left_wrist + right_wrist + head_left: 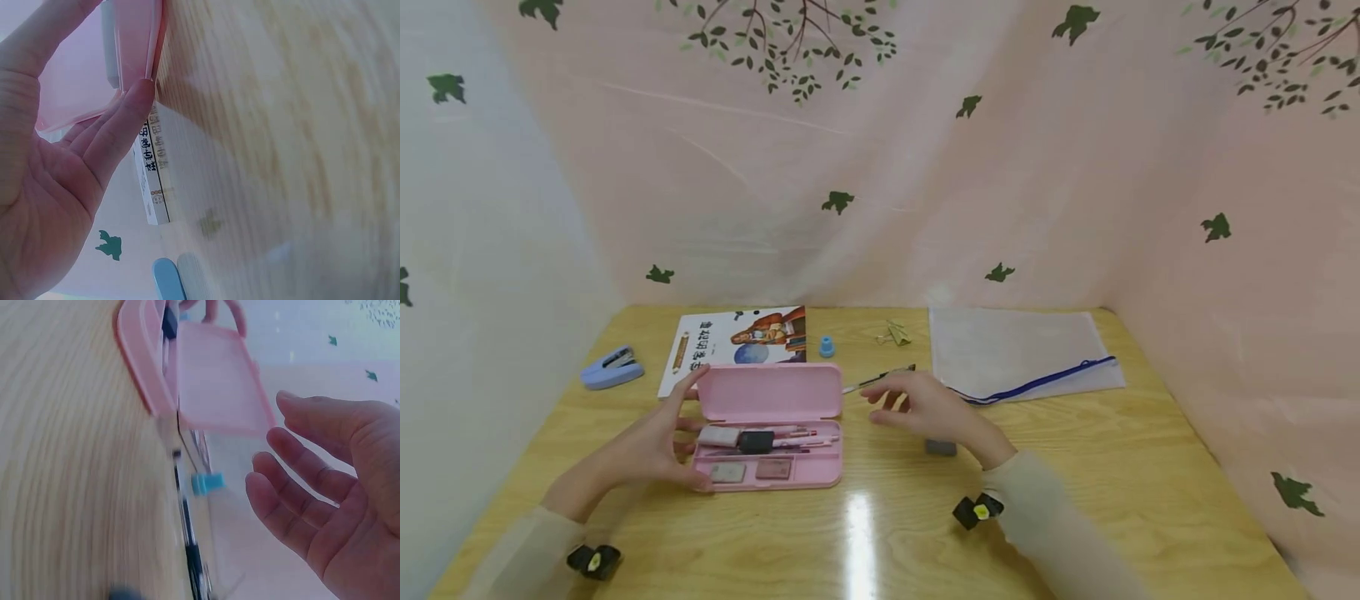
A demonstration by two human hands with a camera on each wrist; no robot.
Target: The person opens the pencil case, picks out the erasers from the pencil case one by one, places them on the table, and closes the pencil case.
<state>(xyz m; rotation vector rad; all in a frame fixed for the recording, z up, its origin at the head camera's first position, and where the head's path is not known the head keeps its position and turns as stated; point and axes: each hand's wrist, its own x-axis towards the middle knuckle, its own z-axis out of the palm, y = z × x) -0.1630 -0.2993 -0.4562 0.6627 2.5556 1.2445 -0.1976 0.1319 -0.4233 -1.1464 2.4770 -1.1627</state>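
Observation:
A pink pencil case (771, 393) lies with its lid raised at the left of the table. Its rear compartment holds several pens (808, 442), a white block (718, 436) and a black block (756, 442). In front sit a pale eraser (727, 472) and a pinkish eraser (773, 468). My left hand (658, 446) holds the case's left end, thumb at the front corner and forefinger up by the lid. Right of the case, my right hand (917, 404) hovers empty with loosely bent fingers, near a black-and-clear pen (185, 519) on the table.
Behind the case lies a picture-covered book (722, 337), with a blue stapler (612, 369) to its left. A small blue cone-shaped piece (827, 347) and a yellowish binder clip (897, 335) stand further back. A zipped mesh pouch (1015, 354) lies right; a dark grey block (941, 447) sits by the right wrist.

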